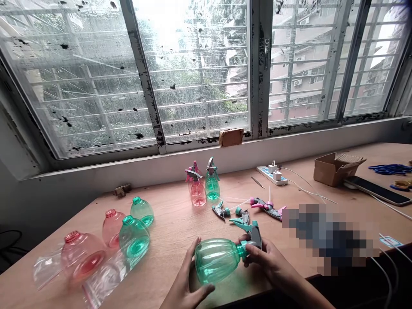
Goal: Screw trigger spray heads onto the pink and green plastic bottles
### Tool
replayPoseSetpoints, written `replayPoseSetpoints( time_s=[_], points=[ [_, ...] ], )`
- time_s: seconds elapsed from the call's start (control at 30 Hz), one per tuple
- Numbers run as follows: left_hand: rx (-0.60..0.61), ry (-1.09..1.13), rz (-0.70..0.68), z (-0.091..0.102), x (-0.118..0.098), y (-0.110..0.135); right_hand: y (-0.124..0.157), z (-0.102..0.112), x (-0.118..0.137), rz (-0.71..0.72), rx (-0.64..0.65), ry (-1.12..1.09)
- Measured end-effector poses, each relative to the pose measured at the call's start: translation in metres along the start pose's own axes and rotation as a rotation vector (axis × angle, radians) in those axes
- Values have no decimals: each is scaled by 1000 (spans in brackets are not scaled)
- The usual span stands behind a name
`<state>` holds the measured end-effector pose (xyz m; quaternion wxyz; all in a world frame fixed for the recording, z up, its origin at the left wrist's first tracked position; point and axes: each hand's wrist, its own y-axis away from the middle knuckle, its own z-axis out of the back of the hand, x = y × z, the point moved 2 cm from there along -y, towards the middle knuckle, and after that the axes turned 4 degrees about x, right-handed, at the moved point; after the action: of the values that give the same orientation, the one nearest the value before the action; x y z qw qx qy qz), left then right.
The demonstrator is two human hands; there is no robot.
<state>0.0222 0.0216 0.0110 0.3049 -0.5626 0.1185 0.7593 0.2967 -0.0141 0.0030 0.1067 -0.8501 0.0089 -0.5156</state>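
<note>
A clear green spray bottle (215,259) lies on its side near the front edge of the wooden table (174,223). My left hand (186,286) cups the bottle's round body from below. My right hand (265,259) is closed around the bottle's neck, where a green and grey trigger spray head (249,231) sits. Several loose spray heads (244,209), pink and green, lie just beyond the bottle.
Two assembled spray bottles, pink (197,189) and green (212,182), stand mid-table. Open pink and green bottles (128,234) with plastic bags (48,270) lie at left. A power strip (272,175), cardboard box (336,167), phone (376,189) and cables sit at right. A window runs behind.
</note>
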Motion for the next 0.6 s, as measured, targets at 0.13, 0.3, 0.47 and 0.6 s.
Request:
replayPoseSetpoints(
  time_s=[0.13,0.3,0.47,0.6],
  points=[
    [-2,18,3,-1,-9,0,1,-1,2,0,9,2],
    [-97,119,55,-1,-6,-2,0,-2,2,-2,6,-15],
    [-80,103,12,0,-2,1,0,-1,1,6,-12,-1],
    [-5,41,-15,1,-3,2,-1,-1,2,1,-25,-1]
  ],
)
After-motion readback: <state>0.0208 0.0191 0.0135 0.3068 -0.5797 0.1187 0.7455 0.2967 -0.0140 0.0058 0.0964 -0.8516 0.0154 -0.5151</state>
